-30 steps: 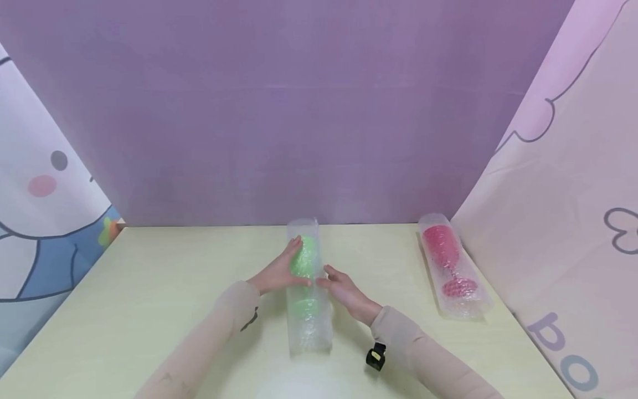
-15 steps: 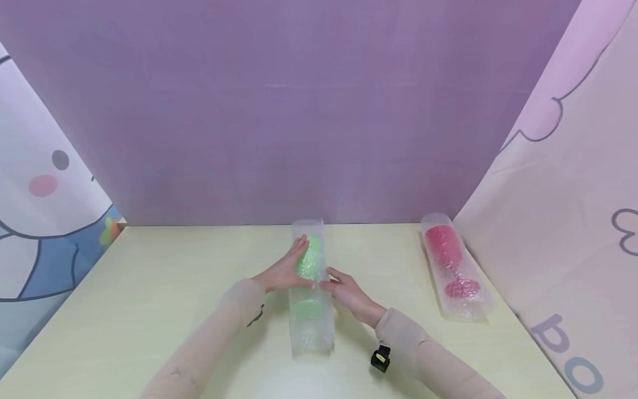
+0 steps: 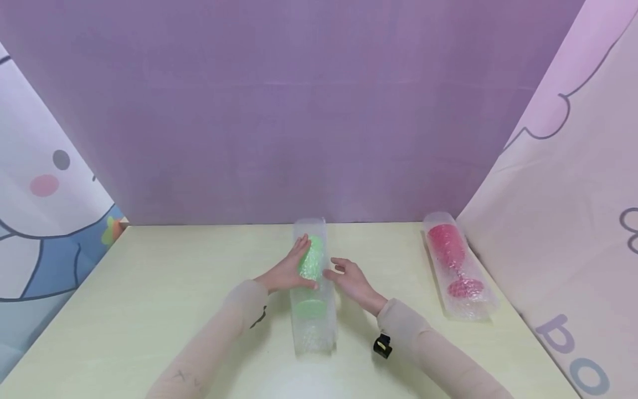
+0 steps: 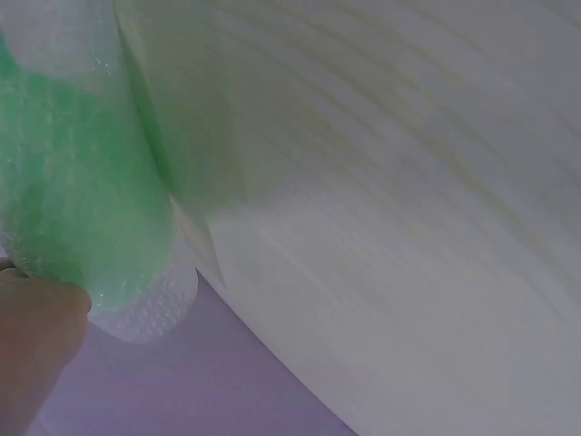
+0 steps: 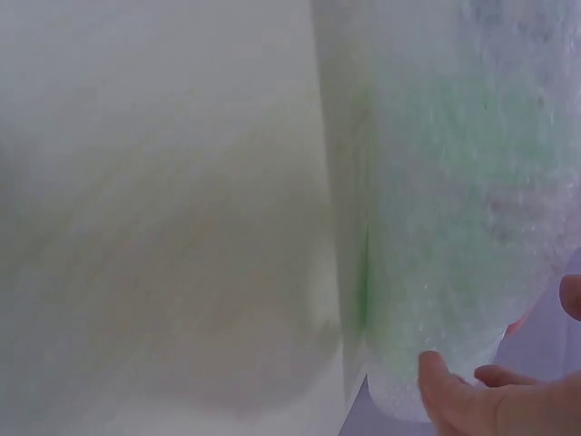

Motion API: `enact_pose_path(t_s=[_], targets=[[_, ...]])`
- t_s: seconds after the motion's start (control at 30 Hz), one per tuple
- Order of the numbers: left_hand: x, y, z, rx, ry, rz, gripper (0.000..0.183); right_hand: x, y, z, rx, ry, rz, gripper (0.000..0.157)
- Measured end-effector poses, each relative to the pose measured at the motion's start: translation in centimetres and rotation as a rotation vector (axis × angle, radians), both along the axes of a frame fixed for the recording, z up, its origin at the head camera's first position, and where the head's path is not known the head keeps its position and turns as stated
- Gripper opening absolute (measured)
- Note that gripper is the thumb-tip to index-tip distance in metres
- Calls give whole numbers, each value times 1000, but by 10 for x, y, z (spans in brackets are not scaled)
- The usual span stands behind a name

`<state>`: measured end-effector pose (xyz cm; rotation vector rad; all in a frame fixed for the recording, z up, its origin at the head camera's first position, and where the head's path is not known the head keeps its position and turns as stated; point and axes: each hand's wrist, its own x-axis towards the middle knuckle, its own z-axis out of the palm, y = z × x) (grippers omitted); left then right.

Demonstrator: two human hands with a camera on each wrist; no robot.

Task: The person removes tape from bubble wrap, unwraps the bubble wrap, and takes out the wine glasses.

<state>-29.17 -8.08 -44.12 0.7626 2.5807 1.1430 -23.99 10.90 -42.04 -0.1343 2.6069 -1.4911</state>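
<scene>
A green goblet [image 3: 311, 260] rolled in clear bubble wrap [image 3: 314, 335] lies lengthwise on the table, bowl end away from me. My left hand [image 3: 288, 272] rests on it from the left, fingers straight along the bowl and thumb reaching across below. In the left wrist view a fingertip lies at the bowl end of the green goblet [image 4: 82, 191]. On the other side my right hand [image 3: 355, 284] is at the wrap's right edge, with one finger close to it and the others slightly bent. The right wrist view shows its fingers [image 5: 434, 377] against the bubble wrap [image 5: 454, 272].
A red goblet [image 3: 448, 246], also in bubble wrap, lies at the right side of the pale table [image 3: 174, 277]. A purple backdrop [image 3: 299, 111] stands along the table's far edge, with printed cloth panels at left and right. A black strap [image 3: 382, 346] hangs beneath the right sleeve.
The right hand's fingers have shifted slightly up along the wrap's edge. The left hand stays on the green goblet. The whole scene has drifted a little to the right in view.
</scene>
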Motion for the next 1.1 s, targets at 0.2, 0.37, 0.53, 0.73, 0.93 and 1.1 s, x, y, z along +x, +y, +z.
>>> enact_pose_path(t_s=[0.2, 0.37, 0.53, 0.73, 0.93, 1.1], targets=[[1, 1, 0, 5, 13, -7, 113, -11, -5, 5, 4, 121, -27, 48], [3, 2, 2, 17, 8, -22, 113, -21, -12, 5, -10, 180, -38, 42], [7, 3, 5, 26, 3, -28, 113, -30, -17, 2, 6, 166, -49, 41], [8, 3, 4, 27, 17, -29, 112, -35, -18, -4, 35, 177, -47, 42], [6, 2, 3, 14, 24, -23, 113, -37, -15, -9, 31, 218, -2, 39], [1, 0, -2, 17, 25, -22, 115, -37, -12, -9, 21, 237, 10, 33]])
